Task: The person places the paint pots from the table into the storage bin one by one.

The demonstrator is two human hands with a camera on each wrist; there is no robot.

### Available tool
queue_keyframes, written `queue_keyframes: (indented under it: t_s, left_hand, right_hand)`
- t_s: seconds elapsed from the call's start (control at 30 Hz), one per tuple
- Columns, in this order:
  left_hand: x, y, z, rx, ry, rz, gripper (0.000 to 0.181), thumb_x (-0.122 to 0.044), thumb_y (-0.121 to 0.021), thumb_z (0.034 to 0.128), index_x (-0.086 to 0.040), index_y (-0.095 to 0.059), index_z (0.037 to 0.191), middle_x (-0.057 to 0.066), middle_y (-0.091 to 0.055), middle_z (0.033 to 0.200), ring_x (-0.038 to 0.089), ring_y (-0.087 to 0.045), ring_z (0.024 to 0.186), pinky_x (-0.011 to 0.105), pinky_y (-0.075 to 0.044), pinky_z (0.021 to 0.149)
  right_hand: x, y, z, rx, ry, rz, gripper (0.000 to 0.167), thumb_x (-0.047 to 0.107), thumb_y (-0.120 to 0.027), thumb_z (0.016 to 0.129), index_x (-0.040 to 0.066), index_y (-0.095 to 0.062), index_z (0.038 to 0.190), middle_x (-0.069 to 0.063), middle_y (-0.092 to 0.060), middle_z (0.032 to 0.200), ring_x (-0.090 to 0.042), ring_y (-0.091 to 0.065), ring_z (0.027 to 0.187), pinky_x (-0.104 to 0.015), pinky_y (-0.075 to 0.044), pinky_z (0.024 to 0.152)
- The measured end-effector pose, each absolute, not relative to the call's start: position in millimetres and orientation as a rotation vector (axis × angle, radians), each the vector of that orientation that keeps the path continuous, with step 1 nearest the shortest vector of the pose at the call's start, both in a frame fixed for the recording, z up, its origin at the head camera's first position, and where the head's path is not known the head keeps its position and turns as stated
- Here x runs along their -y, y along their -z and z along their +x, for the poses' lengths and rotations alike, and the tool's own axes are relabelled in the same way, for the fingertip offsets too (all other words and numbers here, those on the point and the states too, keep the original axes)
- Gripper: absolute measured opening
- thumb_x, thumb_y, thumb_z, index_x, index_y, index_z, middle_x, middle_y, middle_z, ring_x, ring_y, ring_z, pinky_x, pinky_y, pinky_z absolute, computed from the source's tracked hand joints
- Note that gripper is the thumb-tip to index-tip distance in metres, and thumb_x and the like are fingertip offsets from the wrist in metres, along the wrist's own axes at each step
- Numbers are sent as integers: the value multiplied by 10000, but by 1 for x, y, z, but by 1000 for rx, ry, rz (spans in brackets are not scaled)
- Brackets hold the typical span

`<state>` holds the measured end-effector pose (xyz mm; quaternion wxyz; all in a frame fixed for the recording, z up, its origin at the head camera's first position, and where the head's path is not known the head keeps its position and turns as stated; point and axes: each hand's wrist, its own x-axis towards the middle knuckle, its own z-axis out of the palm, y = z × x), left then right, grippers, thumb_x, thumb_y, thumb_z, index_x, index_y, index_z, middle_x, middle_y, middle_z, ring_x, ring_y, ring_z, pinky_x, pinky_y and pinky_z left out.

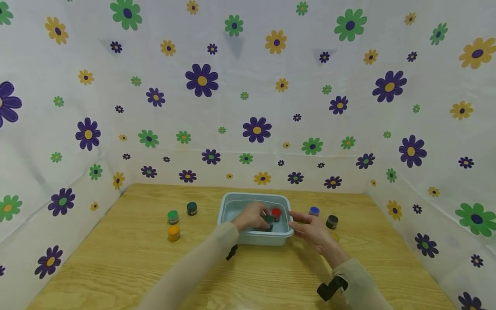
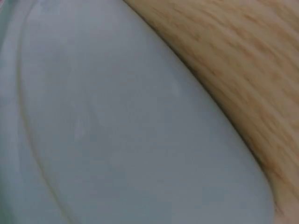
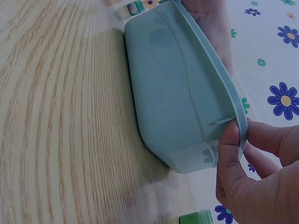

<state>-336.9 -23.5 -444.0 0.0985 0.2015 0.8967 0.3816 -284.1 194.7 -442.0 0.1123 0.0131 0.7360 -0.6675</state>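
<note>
A pale blue plastic bin (image 1: pixel 267 239) stands on the wooden table. My left hand (image 1: pixel 252 216) reaches inside it, fingers curled round a dark green jar (image 1: pixel 269 221). Just behind that jar, a red-lidded jar (image 1: pixel 276 214) sits in the bin. My right hand (image 1: pixel 315 232) is at the bin's right side; the right wrist view shows this hand (image 3: pixel 261 172) pinching the rim of the bin (image 3: pixel 219 70) between thumb and fingers. The left wrist view holds only the bin's outer wall (image 2: pixel 140 116) and some table, with no hand visible.
Left of the bin are a green-lidded jar (image 1: pixel 173 217), an orange jar (image 1: pixel 174 233) and a dark teal jar (image 1: pixel 191 208). A blue-lidded jar (image 1: pixel 314 211) and a black jar (image 1: pixel 332 221) stand to the right. Flowered white sheeting (image 1: pixel 232 120) surrounds the table (image 1: pixel 248 275).
</note>
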Motion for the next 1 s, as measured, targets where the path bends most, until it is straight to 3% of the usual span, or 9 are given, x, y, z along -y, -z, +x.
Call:
queue_keyframes:
  t_s: [0.3, 0.53, 1.0]
  left_hand:
    - [16, 452, -342, -2692, -1068, 607, 322, -40, -825, 738, -12, -697, 1032, 159, -703, 1038, 248, -651, 916, 344, -578, 752]
    - [13, 453, -341, -2703, -1018, 566, 271, -38, -816, 745, -25, -700, 989, 114, -700, 1018, 194, -622, 868, 312, -558, 721]
    - [12, 455, -345, -2624, -1127, 564, 319, -15, -745, 824, 37, -679, 1132, 127, -703, 1059, 250, -649, 1001, 384, -571, 881]
  right_hand:
    - [-196, 442, -284, -2164, 1952, 42, 487, 88, -652, 938, -2, -515, 1396, -234, -494, 1421, -191, -624, 1061, -306, -578, 896]
    - [-196, 442, -284, -2151, 1950, 47, 489, 79, -647, 940, -3, -508, 1401, -235, -487, 1429, -155, -626, 1020, -297, -575, 891]
    - [-196, 441, -284, -2145, 1960, 60, 467, 79, -646, 940, 7, -529, 1386, -220, -505, 1416, -258, -611, 1118, -335, -572, 922]
